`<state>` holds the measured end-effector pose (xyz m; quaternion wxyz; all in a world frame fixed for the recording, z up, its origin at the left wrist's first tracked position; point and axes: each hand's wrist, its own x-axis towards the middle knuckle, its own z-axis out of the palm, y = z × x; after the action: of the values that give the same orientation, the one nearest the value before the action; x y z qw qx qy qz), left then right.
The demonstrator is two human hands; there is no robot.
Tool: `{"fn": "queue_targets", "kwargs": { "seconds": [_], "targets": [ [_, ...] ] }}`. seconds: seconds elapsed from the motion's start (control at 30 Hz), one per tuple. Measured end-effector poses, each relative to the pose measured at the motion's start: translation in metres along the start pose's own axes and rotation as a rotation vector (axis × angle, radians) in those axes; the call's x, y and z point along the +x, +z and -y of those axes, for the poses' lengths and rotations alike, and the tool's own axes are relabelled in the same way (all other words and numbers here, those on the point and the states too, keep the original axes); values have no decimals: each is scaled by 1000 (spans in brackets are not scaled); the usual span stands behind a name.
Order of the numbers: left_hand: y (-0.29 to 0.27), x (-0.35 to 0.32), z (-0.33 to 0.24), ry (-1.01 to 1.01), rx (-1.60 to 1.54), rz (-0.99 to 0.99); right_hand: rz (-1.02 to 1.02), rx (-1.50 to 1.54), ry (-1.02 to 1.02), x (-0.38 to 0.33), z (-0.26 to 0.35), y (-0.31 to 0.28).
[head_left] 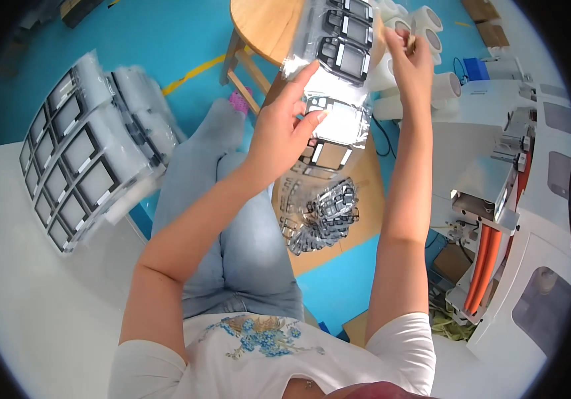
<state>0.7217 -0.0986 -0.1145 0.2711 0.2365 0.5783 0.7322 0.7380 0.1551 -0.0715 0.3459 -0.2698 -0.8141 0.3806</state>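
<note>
A long strip of clear film carrying black frame-shaped parts (336,114) runs down in front of me from the far side. My left hand (279,130) grips its left edge, with the thumb lying over the film and the index finger stretched along it. Below, the strip drops into a loose, folded heap of the same film and parts (329,216) on brown cardboard (365,199). To the right of the strip, my right hand (412,63) is raised with its fingers pinched together. Something small and tan shows at those fingertips, too small to name.
A round wooden stool (265,26) stands beyond my knees. At left, stacked sheets of black-framed parts in film (76,149) rest on a white table (6,213). White rolls (428,40) lie at the far right, near a machine with orange rollers (485,266).
</note>
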Motion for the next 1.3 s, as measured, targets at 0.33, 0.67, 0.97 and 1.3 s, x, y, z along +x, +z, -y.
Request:
{"fn": "queue_targets", "kwargs": {
  "seconds": [0.33,0.67,0.97,1.3],
  "targets": [
    [-18,16,-14,-145,28,217,345,-200,-349,-93,56,-30],
    [-25,21,-25,-287,45,289,355,-505,-771,-95,68,-1],
    [-21,21,-22,-230,80,307,275,-610,-365,-107,73,-66],
    [-21,20,-24,-252,9,333,399,-473,-530,-101,69,-10]
  ]
}}
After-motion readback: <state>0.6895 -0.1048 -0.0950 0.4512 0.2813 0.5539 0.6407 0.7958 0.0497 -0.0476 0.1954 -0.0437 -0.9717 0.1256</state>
